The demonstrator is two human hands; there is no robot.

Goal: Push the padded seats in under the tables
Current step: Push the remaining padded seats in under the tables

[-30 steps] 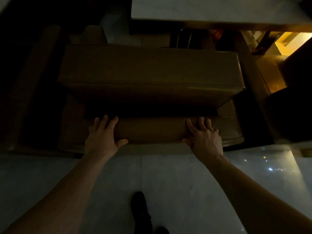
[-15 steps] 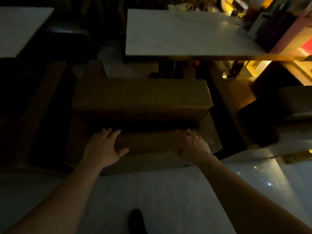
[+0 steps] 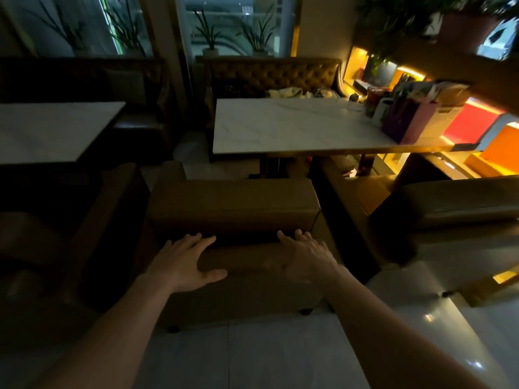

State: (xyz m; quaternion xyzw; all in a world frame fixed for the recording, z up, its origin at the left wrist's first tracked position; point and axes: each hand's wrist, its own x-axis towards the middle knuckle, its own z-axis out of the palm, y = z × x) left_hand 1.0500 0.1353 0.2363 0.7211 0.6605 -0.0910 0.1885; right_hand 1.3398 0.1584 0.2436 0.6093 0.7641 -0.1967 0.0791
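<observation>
A brown padded seat [image 3: 233, 203] stands in front of me, its cushion facing a white marble table [image 3: 295, 127] beyond it. My left hand [image 3: 185, 259] rests flat on top of the seat's backrest [image 3: 244, 259], fingers spread. My right hand [image 3: 306, 254] lies on the same backrest to the right, palm down and fingers apart. Neither hand grips anything. The cushion's far edge sits just short of the table's near edge.
A second white table [image 3: 53, 130] and a dark seat [image 3: 56, 220] are at left. Another padded seat [image 3: 455, 206] stands at right. A tufted bench [image 3: 269, 77] is behind the table. Bags and clutter [image 3: 415, 113] crowd the table's right end. Pale tiled floor [image 3: 252, 355] lies beneath me.
My view has lifted from looking down at the seat to looking across the tables. Both hands stay on the backrest, and the seat now lies farther from me, toward the table.
</observation>
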